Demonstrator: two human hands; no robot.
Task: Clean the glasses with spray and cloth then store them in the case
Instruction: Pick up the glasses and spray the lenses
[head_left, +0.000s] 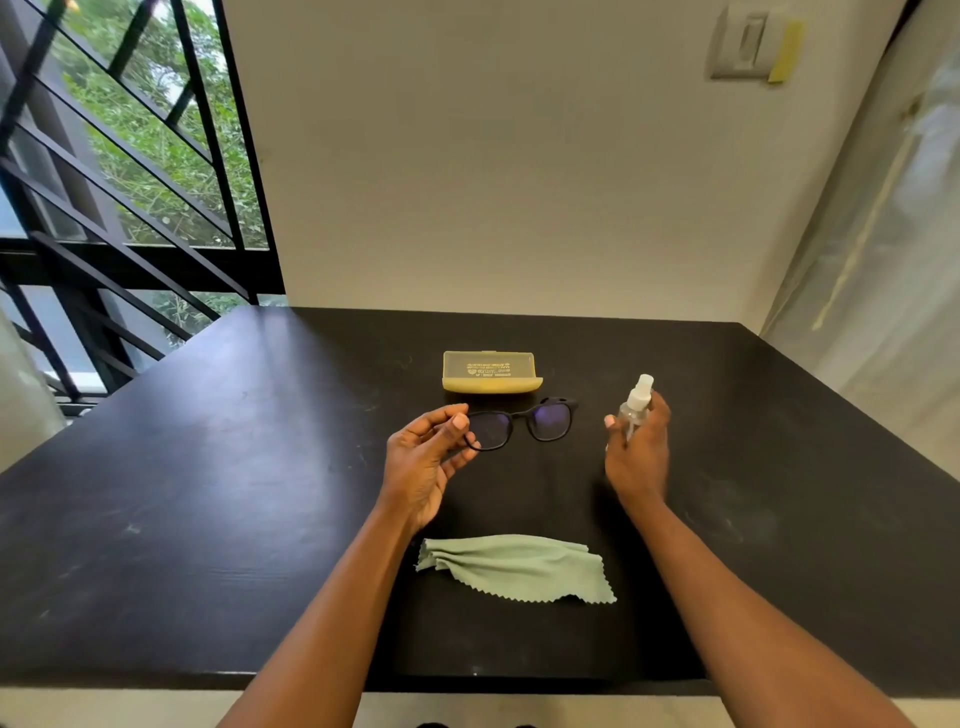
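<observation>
1. Black-framed glasses (519, 423) are held above the bench (208, 493), the left hand (423, 462) pinching one lens rim between thumb and fingers.
2. Right hand (638, 452) is wrapped around the small clear spray bottle (635, 405), nozzle up, beside the glasses.
3. Green cloth (514, 569) lies untouched near the person; the yellow case (491, 371) sits shut behind the glasses.
4. Spraying looks about to start; wiping and casing remain.

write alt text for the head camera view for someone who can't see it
A person's left hand holds black glasses by one end above a black table, while the right hand grips a small clear spray bottle. A closed yellow case lies beyond the glasses, and a green cloth lies nearer the person.
</observation>
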